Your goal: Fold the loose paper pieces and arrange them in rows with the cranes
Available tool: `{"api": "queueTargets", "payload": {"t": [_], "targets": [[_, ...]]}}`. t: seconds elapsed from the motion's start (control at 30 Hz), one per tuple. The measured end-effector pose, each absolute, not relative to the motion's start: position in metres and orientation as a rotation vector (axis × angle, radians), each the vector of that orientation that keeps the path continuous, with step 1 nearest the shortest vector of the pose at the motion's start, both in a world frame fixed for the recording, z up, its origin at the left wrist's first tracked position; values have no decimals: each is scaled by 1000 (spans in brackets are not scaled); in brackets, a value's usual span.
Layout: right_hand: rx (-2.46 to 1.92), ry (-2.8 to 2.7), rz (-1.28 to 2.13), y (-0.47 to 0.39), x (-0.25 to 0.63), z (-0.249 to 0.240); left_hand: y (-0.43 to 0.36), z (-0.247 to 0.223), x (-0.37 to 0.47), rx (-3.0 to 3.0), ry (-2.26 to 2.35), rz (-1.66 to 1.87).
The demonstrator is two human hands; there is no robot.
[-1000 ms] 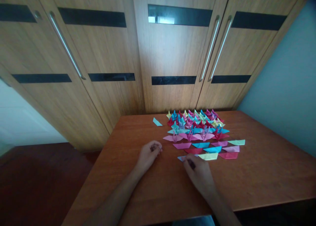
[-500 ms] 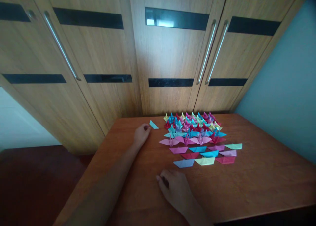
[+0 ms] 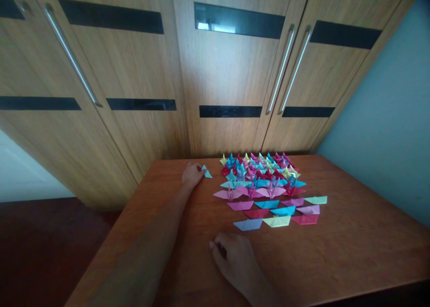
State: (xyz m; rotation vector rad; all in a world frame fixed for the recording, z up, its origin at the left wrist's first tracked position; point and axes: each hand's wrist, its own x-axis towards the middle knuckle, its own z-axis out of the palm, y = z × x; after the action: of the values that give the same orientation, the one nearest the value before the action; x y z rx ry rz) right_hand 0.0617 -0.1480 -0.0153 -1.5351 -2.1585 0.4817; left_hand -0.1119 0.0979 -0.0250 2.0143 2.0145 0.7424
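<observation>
My left hand point(image 3: 193, 174) reaches to the far left part of the table, its fingertips at a small light-blue folded paper point(image 3: 207, 172), pinched at its left end. Near the front, my right hand point(image 3: 233, 255) rests on the table with curled fingers; whether it holds anything cannot be made out. Beyond it lie flat folded papers in several colours, among them a blue one point(image 3: 248, 224), a yellow one point(image 3: 277, 221) and a red one point(image 3: 305, 219). Behind these stand rows of paper cranes, with pink ones point(image 3: 271, 190) in front.
The brown wooden table point(image 3: 356, 235) stretches to the right and front. Behind it rises a wooden wardrobe point(image 3: 221, 74) with long metal handles point(image 3: 281, 70). A blue-grey wall point(image 3: 386, 132) is at the right.
My left hand has closed in on the light-blue paper, which has tilted a little. My right hand has hardly moved. The view has shifted slightly.
</observation>
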Motion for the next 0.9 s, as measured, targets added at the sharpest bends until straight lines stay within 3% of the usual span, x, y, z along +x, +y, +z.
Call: {"api": "queueTargets", "payload": {"t": [0.6, 0.9], "targets": [[-1519, -2133, 481, -148, 62, -15, 83, -22, -111, 2177, 1843, 630], [-1516, -2119, 438, -148, 61, -18, 83, -16, -111, 2175, 1750, 403]]}}
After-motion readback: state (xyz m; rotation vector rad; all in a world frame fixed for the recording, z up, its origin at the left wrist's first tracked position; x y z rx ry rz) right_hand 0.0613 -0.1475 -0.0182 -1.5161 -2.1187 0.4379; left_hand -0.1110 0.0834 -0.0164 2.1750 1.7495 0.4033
